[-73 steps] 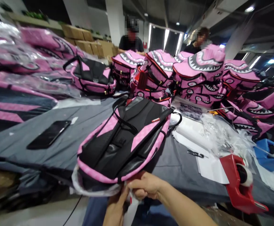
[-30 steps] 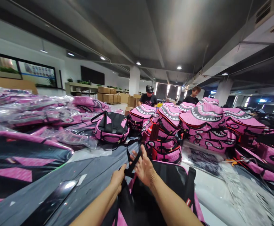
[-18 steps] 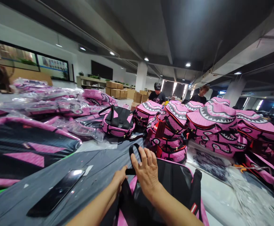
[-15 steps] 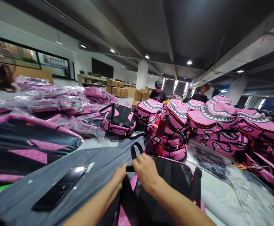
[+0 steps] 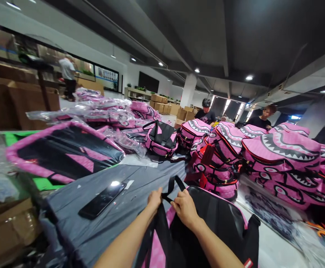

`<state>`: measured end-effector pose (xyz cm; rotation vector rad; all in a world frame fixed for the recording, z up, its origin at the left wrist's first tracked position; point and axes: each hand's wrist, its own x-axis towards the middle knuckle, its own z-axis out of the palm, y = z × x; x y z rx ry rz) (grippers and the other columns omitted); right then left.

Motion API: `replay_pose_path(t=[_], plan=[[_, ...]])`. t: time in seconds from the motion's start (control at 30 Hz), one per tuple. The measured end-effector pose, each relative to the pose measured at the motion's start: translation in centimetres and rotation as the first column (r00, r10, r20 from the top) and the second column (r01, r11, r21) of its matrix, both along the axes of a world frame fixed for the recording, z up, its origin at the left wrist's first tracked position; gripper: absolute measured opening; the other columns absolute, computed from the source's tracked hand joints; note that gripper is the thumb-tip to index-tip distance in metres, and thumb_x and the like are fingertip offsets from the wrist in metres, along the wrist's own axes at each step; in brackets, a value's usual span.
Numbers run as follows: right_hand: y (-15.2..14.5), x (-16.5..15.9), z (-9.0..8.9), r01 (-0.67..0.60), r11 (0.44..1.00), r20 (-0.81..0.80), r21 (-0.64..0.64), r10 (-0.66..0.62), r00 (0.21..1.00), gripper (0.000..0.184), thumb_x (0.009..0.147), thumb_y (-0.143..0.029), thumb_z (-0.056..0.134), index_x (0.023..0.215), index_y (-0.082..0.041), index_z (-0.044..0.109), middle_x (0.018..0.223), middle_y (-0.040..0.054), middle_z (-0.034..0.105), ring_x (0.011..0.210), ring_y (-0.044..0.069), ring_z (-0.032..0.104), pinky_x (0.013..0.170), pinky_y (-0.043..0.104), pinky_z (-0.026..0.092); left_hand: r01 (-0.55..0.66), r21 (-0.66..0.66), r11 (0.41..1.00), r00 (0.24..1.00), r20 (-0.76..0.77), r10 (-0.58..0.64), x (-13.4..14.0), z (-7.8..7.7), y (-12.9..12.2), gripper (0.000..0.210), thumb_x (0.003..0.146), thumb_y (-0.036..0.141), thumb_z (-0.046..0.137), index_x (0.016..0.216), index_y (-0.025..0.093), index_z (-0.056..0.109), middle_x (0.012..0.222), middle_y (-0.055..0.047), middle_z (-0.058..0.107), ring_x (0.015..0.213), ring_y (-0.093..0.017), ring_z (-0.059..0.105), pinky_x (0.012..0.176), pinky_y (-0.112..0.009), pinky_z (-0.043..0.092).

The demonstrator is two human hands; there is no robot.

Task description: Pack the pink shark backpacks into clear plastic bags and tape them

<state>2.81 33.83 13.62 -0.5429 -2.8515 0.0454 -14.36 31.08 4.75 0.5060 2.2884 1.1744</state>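
A black and pink backpack lies in front of me with its black back panel up. My left hand is closed on a black strap at the bag's left side. My right hand pinches the same strap a short way to the right, and a loop of it stands up between and above the hands. A second black shoulder strap hangs along the bag's right edge. The parts of the strap inside my fingers are hidden.
A phone lies on the grey cloth to the left. Stacked pink shark-face backpacks stand behind and right. Plastic-wrapped bags pile up at the far left. Cardboard boxes sit lower left. Several people are farther back.
My view has swung left, so the scene sits farther right and boxes show at left. Both hands keep hold of the strap, and its loop has changed shape, now more angular.
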Motion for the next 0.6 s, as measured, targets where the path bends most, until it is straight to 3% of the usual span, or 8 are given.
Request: replay_pose_path(t=[0.17,0.3,0.4,0.5,0.6], plan=[[0.4,0.8,-1.4,-0.071,0.997,-0.001,0.036,0.071,0.997,0.027,0.098,-0.029,0.063,0.076,-0.018,0.074,0.082,0.0056,0.067,0.089,0.021,0.055,0.078,0.031,0.045,-0.062,-0.012,0.998,0.988,0.142,0.063,-0.8,-1.6,-1.3,0.035,0.096,0.047,0.061,0.108,0.015,0.066,0.105,-0.006,0.070,0.094,-0.020,0.068,0.084,-0.041,0.058],[0.5,0.9,-2.6,-0.107,0.991,-0.017,0.085,0.108,0.994,0.026,0.099,-0.028,0.063,0.077,-0.019,0.072,0.084,0.0043,0.068,0.089,0.020,0.055,0.079,0.030,0.045,-0.158,0.051,0.986,0.967,0.208,0.144,-1.7,-1.3,-3.0,0.035,0.096,0.048,0.061,0.104,0.015,0.066,0.101,-0.005,0.070,0.089,-0.019,0.068,0.082,-0.039,0.058],[0.3,1.3,-2.8,-0.110,0.981,-0.054,0.159,0.120,0.991,0.017,0.096,-0.024,0.067,0.080,-0.019,0.071,0.087,0.0034,0.069,0.089,0.020,0.057,0.075,0.029,0.046,-0.230,0.151,0.961,0.944,0.275,0.183,-2.1,0.1,-4.6,0.034,0.097,0.049,0.060,0.093,0.015,0.065,0.086,-0.001,0.068,0.075,-0.016,0.065,0.074,-0.034,0.056],[0.4,1.7,-1.3,-0.064,0.966,-0.172,0.250,0.109,0.979,0.007,0.093,-0.019,0.069,0.098,-0.022,0.072,0.101,0.0050,0.070,0.094,0.021,0.060,0.079,0.031,0.048,-0.242,0.346,0.906,0.929,0.354,0.113,-1.7,2.4,-6.1,0.042,0.098,0.052,0.054,0.075,0.017,0.059,0.061,0.006,0.056,0.053,-0.011,0.054,0.059,-0.028,0.049],[1.3,2.0,1.7,0.112,0.975,-0.304,0.191,-0.050,0.952,0.048,0.083,-0.017,0.076,0.129,-0.023,0.063,0.135,0.0126,0.061,0.123,0.030,0.054,0.098,0.042,0.045,-0.233,0.545,0.805,0.914,0.405,-0.010,-1.1,5.7,-7.4,0.046,0.086,0.061,0.064,0.068,0.020,0.056,0.051,0.007,0.049,0.045,-0.011,0.048,0.049,-0.025,0.041]])
